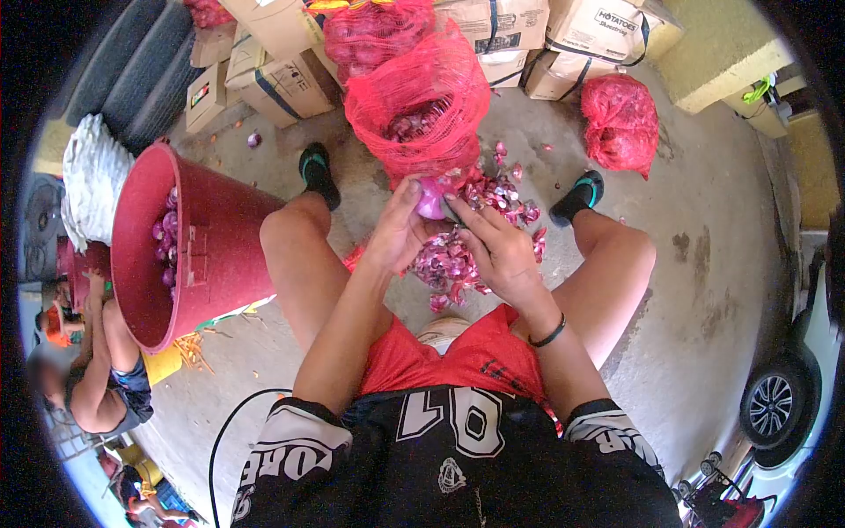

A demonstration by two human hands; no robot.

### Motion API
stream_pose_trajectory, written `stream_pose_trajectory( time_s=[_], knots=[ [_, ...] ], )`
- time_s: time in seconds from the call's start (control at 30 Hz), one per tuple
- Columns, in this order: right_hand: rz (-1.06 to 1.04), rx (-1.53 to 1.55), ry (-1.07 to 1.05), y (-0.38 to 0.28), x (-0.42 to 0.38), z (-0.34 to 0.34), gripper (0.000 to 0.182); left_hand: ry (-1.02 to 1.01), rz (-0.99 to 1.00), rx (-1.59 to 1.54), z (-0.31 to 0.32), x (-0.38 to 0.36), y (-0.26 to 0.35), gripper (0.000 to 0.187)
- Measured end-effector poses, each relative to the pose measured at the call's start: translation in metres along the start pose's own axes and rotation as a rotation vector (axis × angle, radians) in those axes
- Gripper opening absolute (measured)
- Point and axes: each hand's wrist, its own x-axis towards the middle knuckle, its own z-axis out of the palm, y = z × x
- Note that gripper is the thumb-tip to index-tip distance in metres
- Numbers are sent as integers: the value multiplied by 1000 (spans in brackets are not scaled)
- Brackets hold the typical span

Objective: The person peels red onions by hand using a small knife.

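Note:
A purple-pink onion [432, 199] is held between my two hands, above a heap of onion skins [458, 260] on the floor. My left hand [400, 227] grips the onion from the left, its thumb along the top. My right hand [499, 246] is curled at the onion's right side, with a small dark thing between its fingers that I cannot make out clearly. Just beyond my hands stands an open red mesh bag [418, 106] with onion skins inside.
A large red tub [145, 255] with onions leans at the left, a person [101, 378] beside it. Boxes [286, 84], a full mesh bag [370, 40] and tires [132, 66] stand at the back. Another red bag [619, 123] lies right; a car wheel [772, 405] is far right.

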Motion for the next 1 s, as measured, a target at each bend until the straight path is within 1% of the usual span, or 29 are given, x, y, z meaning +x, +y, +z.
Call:
stream_pose_trajectory(
  time_s=[0.03, 0.23, 0.33, 0.43, 0.53, 0.63, 0.73, 0.83, 0.93, 1.0],
  knots=[
    [-28, -9, 55, 2, -1, 3, 48, 1, -4, -9, 2, 0, 1, 50],
    [-21, 178, 177, 8, -2, 10, 45, -101, 14, 44, 1, 1, 4, 50],
    [-30, 199, 218, 17, 1, 6, 44, -58, 4, 24, -7, 0, -2, 47],
    [-30, 227, 112, 16, 0, -2, 48, -52, 30, 4, -7, -1, -1, 43],
    [116, 317, 126, 9, -3, -1, 53, -38, 49, 14, -6, -2, 1, 42],
    [209, 387, 48, 6, -6, -1, 59, -21, 35, -132, -6, -2, 3, 42],
    [99, 342, 123, 6, -2, 5, 56, 14, 14, -23, -8, 0, 1, 45],
    [-33, 161, 137, 17, 0, 4, 51, 58, 63, 188, -11, 2, -5, 53],
    [1, 99, 96, 21, 1, -5, 46, 64, 133, 302, -10, 3, -6, 60],
    [171, 269, 104, 29, -4, -4, 45, 71, 153, 315, -7, 3, -3, 61]
  ],
)
